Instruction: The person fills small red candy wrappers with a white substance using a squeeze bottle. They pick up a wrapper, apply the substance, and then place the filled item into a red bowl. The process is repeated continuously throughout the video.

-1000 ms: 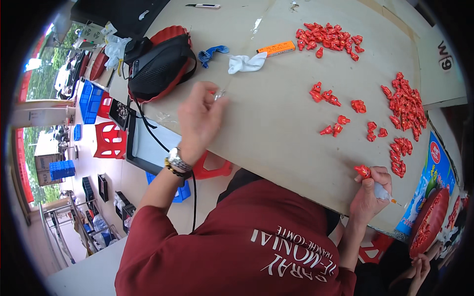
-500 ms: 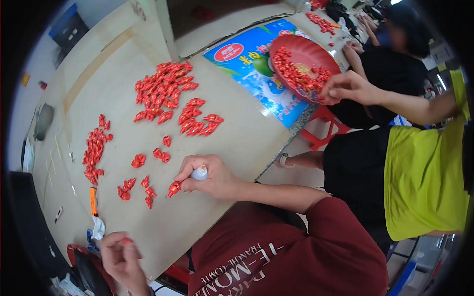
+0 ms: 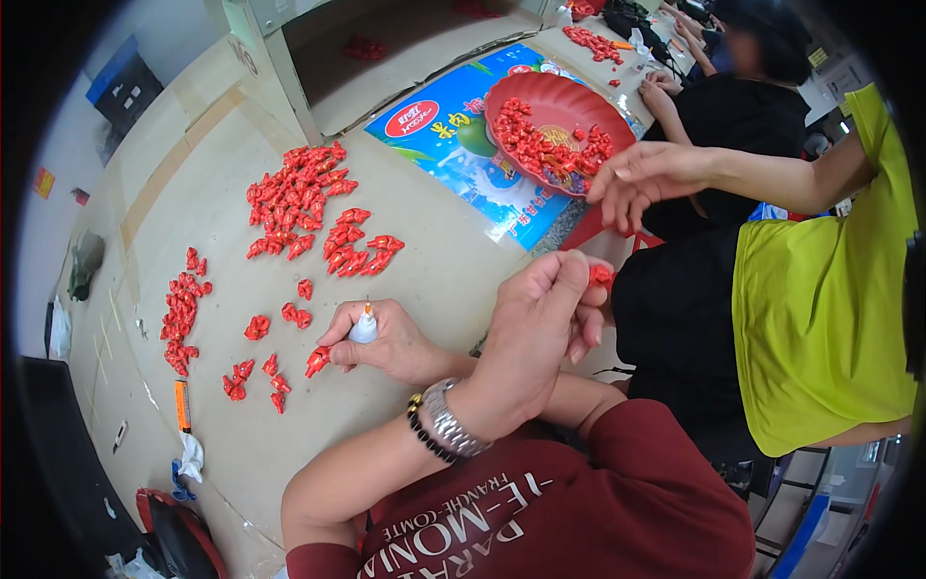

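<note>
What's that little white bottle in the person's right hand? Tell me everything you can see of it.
The little white bottle looks like plastic, with a rounded shoulder narrowing to an orange tip and a thin needle-like point. The right hand grips it over the tabletop, tip toward the top of the picture. Fingers hide its lower body, so its length and contents can't be told.

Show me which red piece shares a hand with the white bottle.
The red piece pinched in the right hand with the white bottle; the left hand shows only another red piece.
</note>
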A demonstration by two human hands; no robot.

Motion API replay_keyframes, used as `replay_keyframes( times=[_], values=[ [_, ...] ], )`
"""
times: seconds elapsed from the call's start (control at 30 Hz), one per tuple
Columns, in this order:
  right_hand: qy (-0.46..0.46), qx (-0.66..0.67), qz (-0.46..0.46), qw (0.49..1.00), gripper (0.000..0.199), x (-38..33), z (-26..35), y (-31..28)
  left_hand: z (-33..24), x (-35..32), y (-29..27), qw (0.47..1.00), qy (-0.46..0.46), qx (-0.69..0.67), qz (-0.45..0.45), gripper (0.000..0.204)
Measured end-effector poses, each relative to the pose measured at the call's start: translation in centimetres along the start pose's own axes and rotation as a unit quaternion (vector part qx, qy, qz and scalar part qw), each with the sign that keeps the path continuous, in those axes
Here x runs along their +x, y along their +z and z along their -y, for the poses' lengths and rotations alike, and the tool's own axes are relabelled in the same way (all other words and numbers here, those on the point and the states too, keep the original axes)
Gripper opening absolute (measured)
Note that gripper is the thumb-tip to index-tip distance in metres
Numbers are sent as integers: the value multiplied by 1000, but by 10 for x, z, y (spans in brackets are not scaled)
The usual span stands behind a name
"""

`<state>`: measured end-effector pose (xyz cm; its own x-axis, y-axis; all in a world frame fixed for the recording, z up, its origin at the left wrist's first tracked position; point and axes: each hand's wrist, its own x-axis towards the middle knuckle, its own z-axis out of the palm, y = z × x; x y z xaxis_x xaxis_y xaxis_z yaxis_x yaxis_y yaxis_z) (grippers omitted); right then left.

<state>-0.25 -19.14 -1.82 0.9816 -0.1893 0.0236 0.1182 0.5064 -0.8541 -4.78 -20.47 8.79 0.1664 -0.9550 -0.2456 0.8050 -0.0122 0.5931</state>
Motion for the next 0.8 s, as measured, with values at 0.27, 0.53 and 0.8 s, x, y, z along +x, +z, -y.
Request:
replay_keyframes(
  times=[0.27,0.53,0.8],
  values=[
    [-7,-8,-9,1000,12,-2,3,-2,16,33,19,991,111,68,-4,21],
    [-8,-8,-6,1000,11,-4,8,-5,22,50,27,995,97,11,-31,20],
    [10,-21,-28,999,8,1,0,2,20,63,39,992,122,-22,-29,30]
  ],
)
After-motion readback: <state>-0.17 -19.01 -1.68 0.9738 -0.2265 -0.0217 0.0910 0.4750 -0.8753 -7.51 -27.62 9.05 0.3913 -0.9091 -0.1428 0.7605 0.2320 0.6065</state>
